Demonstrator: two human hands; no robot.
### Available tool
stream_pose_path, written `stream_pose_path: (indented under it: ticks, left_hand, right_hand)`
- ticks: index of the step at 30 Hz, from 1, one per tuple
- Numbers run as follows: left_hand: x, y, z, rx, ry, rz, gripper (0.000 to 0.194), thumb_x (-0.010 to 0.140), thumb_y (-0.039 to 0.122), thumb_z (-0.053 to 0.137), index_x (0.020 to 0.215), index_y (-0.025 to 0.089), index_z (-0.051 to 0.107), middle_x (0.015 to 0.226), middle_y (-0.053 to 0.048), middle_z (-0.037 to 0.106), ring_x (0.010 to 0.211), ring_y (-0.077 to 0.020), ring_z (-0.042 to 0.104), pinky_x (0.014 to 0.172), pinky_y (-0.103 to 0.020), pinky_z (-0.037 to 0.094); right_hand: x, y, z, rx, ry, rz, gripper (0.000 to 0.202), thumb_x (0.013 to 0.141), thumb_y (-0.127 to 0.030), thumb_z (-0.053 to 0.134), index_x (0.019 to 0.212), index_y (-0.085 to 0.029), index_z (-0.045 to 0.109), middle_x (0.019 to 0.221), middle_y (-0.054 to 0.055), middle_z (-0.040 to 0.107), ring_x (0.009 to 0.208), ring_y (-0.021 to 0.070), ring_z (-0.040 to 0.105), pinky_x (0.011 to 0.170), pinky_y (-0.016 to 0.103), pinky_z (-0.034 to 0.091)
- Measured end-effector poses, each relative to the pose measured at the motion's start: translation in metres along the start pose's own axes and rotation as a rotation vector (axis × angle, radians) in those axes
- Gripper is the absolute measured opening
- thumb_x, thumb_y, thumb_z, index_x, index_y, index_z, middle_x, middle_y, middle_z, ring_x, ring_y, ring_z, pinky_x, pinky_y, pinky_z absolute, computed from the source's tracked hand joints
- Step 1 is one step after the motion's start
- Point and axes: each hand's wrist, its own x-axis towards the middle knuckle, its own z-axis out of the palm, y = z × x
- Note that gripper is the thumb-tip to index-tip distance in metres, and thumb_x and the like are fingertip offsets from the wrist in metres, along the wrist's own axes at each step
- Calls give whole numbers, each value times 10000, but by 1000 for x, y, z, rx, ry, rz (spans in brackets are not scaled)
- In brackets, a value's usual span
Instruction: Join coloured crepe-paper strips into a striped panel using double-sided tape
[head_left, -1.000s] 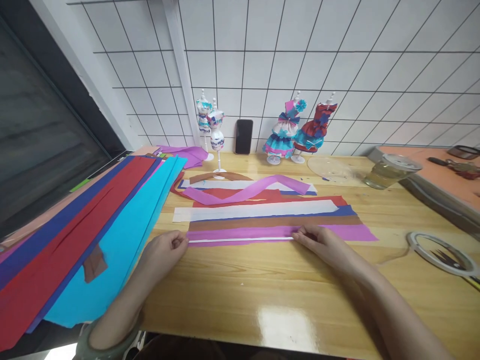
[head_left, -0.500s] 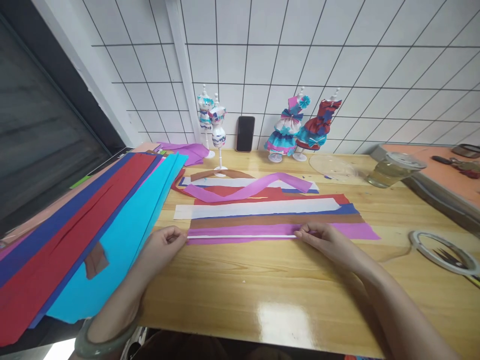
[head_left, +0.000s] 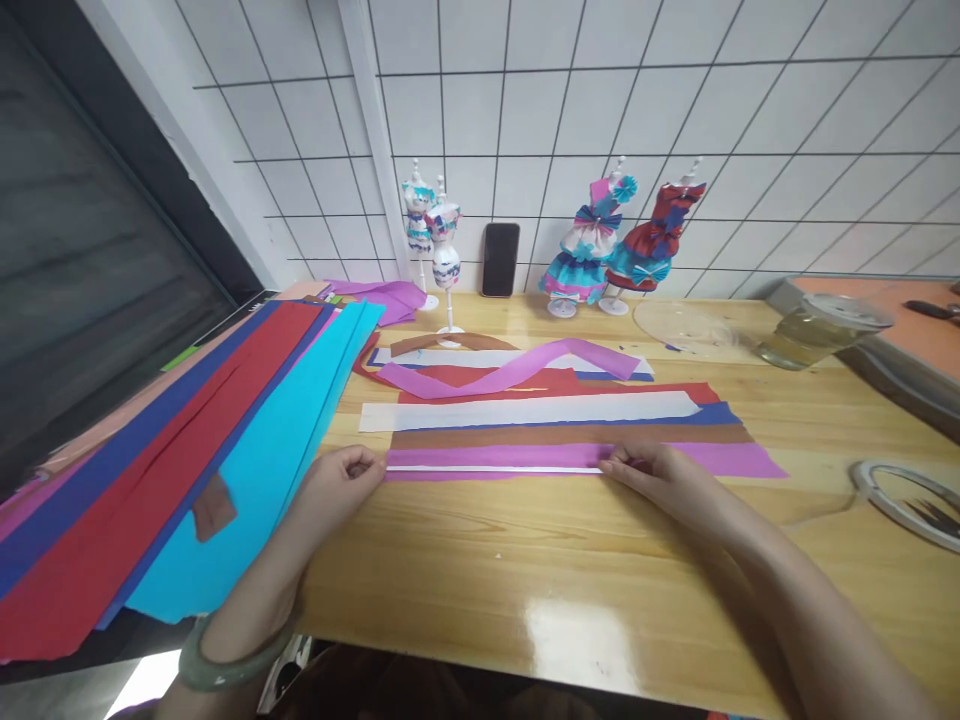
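A narrow strip of white tape (head_left: 487,469) is stretched straight along the lower edge of a purple crepe paper strip (head_left: 720,460). My left hand (head_left: 349,480) pinches at the left end of the tape, by the paper's left corner. At its other end, the fingertips of my right hand (head_left: 646,474) are closed on the tape over the purple paper. Above the purple lie overlapping strips of brown paper (head_left: 555,437), blue paper (head_left: 716,413), white paper (head_left: 525,409) and red paper (head_left: 660,394).
Folded blue paper (head_left: 292,440) and red paper (head_left: 172,430) lie on the left. Several small dress forms, two in paper dresses (head_left: 585,250), stand by the tiled wall beside a phone (head_left: 500,260). At right are a cup (head_left: 817,330) and a tape roll (head_left: 862,485).
The whole view has shifted slightly, so things sit a little further right and higher. Both hands keep their pinch at the two ends of the tape.
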Motion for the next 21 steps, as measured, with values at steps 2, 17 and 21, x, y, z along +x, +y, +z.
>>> stream_pose_path:
  ticks: [2,17,21]
  left_hand:
    - [1,-3,0,26,5,-1,211,666,342,523,574,154,535,536,39,485,536,-109,427,498,-201,304]
    - [0,-11,-1,194,13,71,195,673,293,488,539,157,528,521,40,450,526,-100,402,468,-205,273]
    - [0,-11,-1,235,16,88,193,679,284,476,537,161,519,528,37,465,532,-103,416,476,-207,287]
  right_hand:
    - [1,3,2,1,5,10,381,783,-533,442,714,-184,578,673,5,591,605,151,498,530,249,369]
    - [6,12,4,-21,-15,38,371,760,-537,477,684,-195,599,673,18,623,617,178,543,526,257,408]
    - [6,9,6,9,34,-14,348,737,-518,523,677,-195,637,653,26,648,619,193,578,528,256,432]
